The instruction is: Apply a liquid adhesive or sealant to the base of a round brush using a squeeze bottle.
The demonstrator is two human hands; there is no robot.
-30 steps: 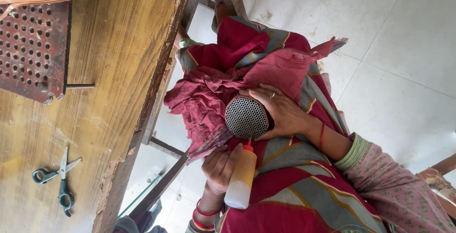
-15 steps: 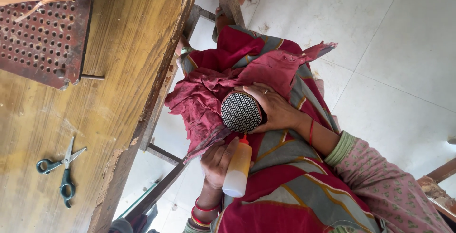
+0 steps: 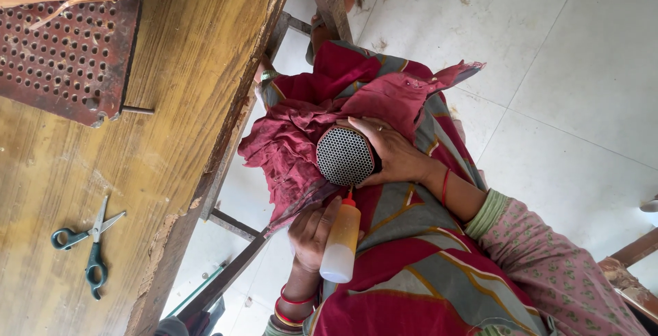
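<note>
While my right hand wraps its fingers around the back of the round black mesh piece and holds it face-up on the red cloth in my lap, my left hand is closed around the squeeze bottle. The bottle's red nozzle points at the lower rim of the mesh and looks to be touching it or just short of it. I judge this to be the dabbing step, putting liquid from the bottle onto the edge of the piece. The next move calls for a light squeeze with the nozzle kept on the rim, and a steady right-hand grip so the piece does not tilt into the cloth.

Compared with a second ago, both grips are the same and the nozzle sits at the same spot under the mesh. Mostly my head has shifted, so the scissors on the wooden table and the perforated metal plate have slid across the view
</note>
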